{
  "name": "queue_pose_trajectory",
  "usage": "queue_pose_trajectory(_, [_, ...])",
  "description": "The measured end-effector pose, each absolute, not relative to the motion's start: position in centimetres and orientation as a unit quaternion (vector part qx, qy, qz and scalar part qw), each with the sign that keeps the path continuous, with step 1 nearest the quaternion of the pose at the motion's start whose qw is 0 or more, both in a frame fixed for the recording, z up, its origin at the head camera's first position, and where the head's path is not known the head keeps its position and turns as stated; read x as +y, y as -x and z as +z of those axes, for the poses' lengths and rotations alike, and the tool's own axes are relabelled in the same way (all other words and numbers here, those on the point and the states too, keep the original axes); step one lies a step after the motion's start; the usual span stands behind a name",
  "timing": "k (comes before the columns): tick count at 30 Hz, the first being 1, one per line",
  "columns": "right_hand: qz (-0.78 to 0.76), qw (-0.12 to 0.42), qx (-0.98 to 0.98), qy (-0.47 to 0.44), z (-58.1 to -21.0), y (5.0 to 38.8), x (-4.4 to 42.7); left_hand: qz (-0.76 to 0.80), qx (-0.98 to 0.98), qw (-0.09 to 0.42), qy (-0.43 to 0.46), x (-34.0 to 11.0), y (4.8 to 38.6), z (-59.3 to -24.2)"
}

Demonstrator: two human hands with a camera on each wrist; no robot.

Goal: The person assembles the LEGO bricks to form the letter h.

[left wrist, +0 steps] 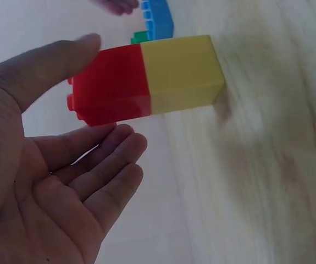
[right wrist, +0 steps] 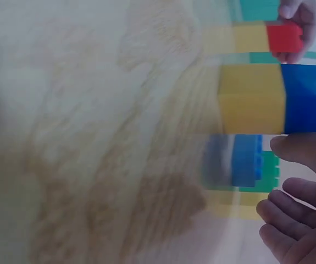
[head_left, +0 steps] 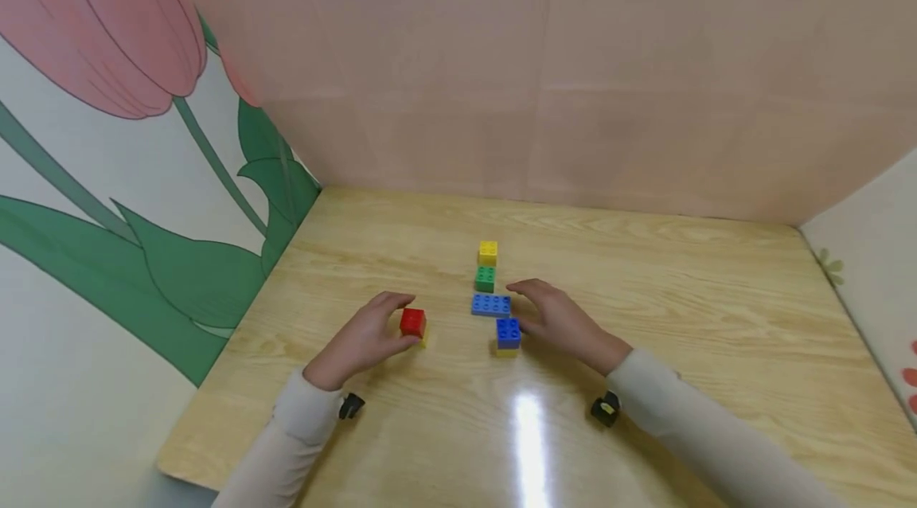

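My left hand (head_left: 365, 339) is around a red brick (head_left: 413, 322) stacked on a yellow brick (left wrist: 182, 74). The thumb lies against the red brick's near side, and the index finger is close to its far side; the left wrist view shows the fingers loosely extended, and firm contact is unclear. To the right, a blue brick (head_left: 509, 332) tops another yellow brick (right wrist: 252, 99), both studded toy bricks. My right hand (head_left: 566, 325) is beside this stack, its thumb near the blue brick and its other fingers spread apart from it. Both stacks stand upright on the table.
Behind the blue-topped stack, a flat lighter blue brick (head_left: 491, 305), a green brick (head_left: 485, 279) and another yellow brick (head_left: 488, 253) run toward the back of the wooden table (head_left: 645, 285). A tulip-painted wall (head_left: 200, 269) borders the left; a pinkish wall (head_left: 544, 94) rises behind.
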State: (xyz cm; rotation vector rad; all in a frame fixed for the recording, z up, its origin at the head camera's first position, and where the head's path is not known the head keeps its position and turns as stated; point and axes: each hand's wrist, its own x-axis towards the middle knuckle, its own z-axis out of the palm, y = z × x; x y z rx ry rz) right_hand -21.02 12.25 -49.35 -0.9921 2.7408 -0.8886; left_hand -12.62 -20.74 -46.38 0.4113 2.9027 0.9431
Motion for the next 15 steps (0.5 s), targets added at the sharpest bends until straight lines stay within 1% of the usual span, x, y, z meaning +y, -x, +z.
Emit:
queue_pose_trajectory(10, [-0.269, 0.025, 0.893, 0.36, -51.0, 21.9, 11.6, 0.33, 0.935, 0.047, -0.118, -21.3, 12.9, -47.6])
queue_pose_trajectory(15, [-0.263, 0.02, 0.894, 0.362, -51.2, 22.0, 11.4, 0.336, 0.934, 0.044, -0.113, -21.2, 12.9, -47.9])
